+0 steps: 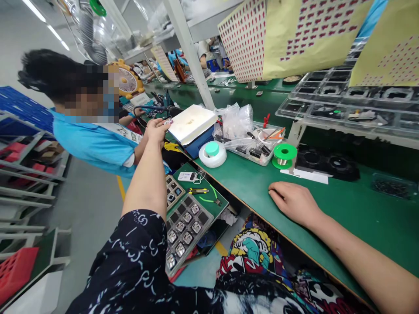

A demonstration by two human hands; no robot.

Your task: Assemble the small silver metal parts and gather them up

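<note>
My left hand (156, 131) is stretched out towards a co-worker in a blue shirt (94, 139). Its fingers are pinched on a small part (168, 121), pale with a reddish tint and too small to name, beside a blue box with a white top (193, 124). Resting on the green workbench (242, 179), my right hand (296, 203) has its fingers curled in, and nothing shows in them. Below my left forearm lies a tray of small metal parts (188, 229), with a utility knife (198, 190) and green-handled nippers (212, 199) near it.
A white round container with a teal lid (212, 155), a clear bin of bags and tools (258, 152) and a green solder spool (284, 155) stand along the bench. Stacked clear trays (353, 104) are at the right. A white post (191, 54) rises behind the box.
</note>
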